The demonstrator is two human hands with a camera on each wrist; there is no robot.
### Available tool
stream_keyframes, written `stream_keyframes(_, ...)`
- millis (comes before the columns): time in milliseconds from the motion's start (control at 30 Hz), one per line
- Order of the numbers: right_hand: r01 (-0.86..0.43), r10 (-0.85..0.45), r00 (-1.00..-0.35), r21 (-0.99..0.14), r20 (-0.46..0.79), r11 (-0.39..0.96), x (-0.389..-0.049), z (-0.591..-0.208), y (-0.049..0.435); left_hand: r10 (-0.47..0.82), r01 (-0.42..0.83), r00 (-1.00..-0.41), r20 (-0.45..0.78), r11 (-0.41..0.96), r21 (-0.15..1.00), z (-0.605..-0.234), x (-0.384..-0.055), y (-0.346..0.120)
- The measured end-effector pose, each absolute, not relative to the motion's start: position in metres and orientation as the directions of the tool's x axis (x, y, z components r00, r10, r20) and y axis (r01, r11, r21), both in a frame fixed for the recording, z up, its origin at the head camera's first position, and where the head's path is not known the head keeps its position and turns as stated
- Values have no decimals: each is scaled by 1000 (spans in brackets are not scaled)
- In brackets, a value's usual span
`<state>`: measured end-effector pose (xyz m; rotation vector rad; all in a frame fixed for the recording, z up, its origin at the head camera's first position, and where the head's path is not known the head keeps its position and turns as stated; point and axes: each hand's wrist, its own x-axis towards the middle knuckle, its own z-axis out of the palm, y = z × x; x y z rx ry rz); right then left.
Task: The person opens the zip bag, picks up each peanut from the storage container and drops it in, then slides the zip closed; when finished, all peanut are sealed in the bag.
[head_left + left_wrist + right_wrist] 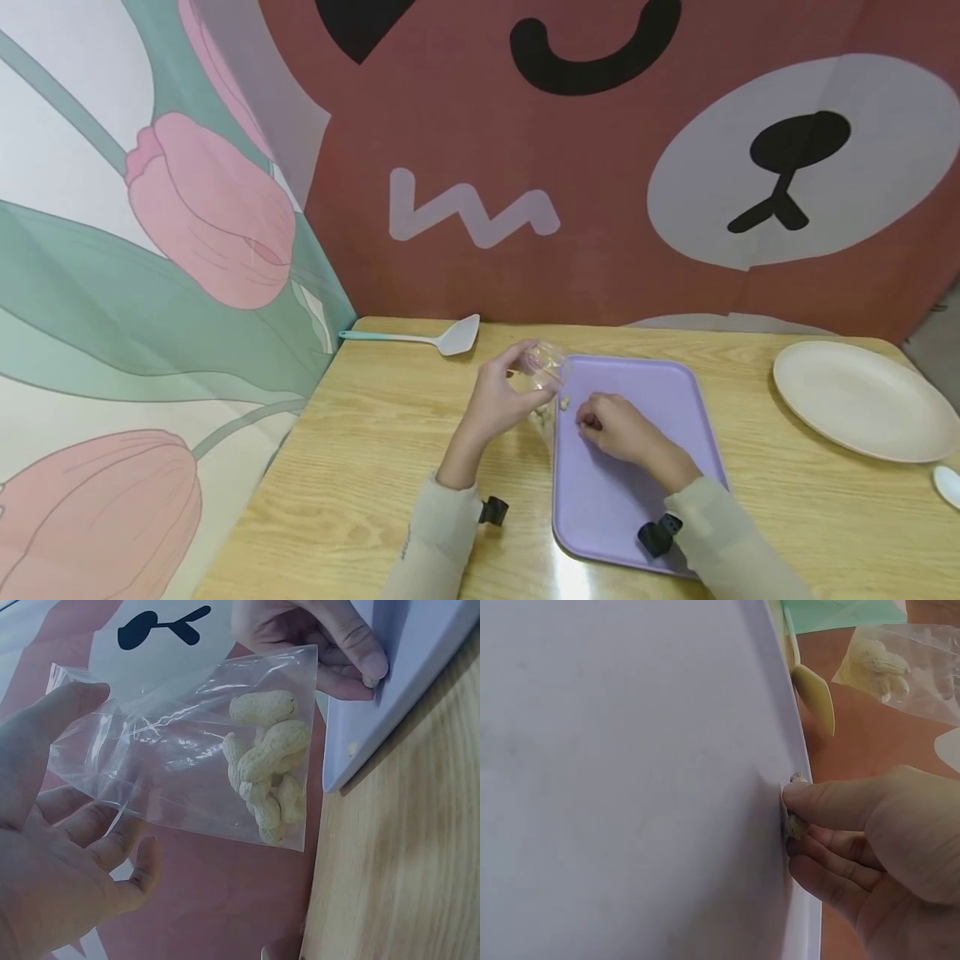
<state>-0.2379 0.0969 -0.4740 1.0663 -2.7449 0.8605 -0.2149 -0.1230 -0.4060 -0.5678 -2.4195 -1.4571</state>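
My left hand [498, 396] holds a clear plastic bag [161, 754] by its upper part, the thumb on one side and the fingers on the other. Several peanuts in their shells [262, 761] lie gathered at the bag's lower end. The bag hangs beside the left edge of a purple tray [637, 525]. Over that tray, my right hand [618, 425] pinches a peanut [797, 826] between thumb and fingers; in the right wrist view much of it is hidden. A small pale piece [564, 402] lies on the tray near its left edge.
A spatula [456, 337] with a light blue handle lies at the table's back left. To the right are a large cream oval plate [862, 400] and part of a white spoon [948, 485]. A printed backdrop [465, 283] stands behind the wooden table [337, 500].
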Motion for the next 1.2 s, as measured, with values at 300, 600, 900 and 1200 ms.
stream_keyframes(300,-650,-600,-751,-463,275,602,-242,-457,105,199,468,-883,424,424,775,-407,-215,-122)
stream_keyframes(600,-650,-592,-756,-427,280,629,-241,-429,109,202,473,-881,428,403,784,-407,-216,-121)
stream_keyframes(900,-635,-576,-769,-426,277,644,-243,-405,106,198,468,-883,425,429,773,-408,-216,-121)
stream_keyframes(1200,-669,-564,-743,-388,360,634,-239,-373,104,212,466,-885,415,408,785,-408,-216,-120)
